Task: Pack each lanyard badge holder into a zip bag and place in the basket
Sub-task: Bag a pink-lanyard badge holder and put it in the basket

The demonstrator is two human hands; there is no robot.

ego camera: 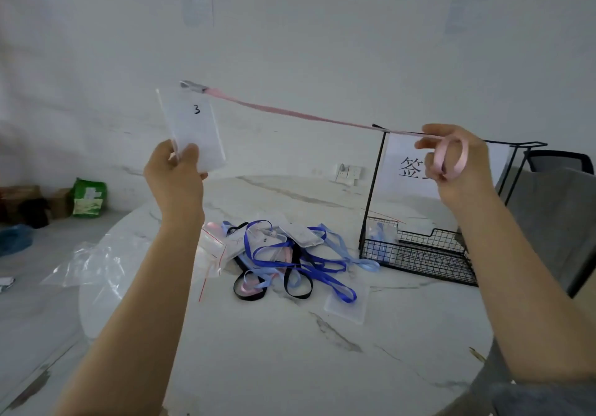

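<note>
Head view shows the left hand [175, 170] pinching the bottom corner of a clear badge holder [193, 128] (marked "3"), held upright above the table [290, 367]. Its pink lanyard [290, 114] runs taut across to the right hand [458, 160], whose curled fingers have the strap looped round them. By my reading, this one is being coiled before bagging. The wire basket [419, 254] appears to hold one bagged piece at its left end. A tangled pile of lanyard holders [290, 260] and empty zip bags [87, 264] lie on the table, so most of the work remains.
</note>
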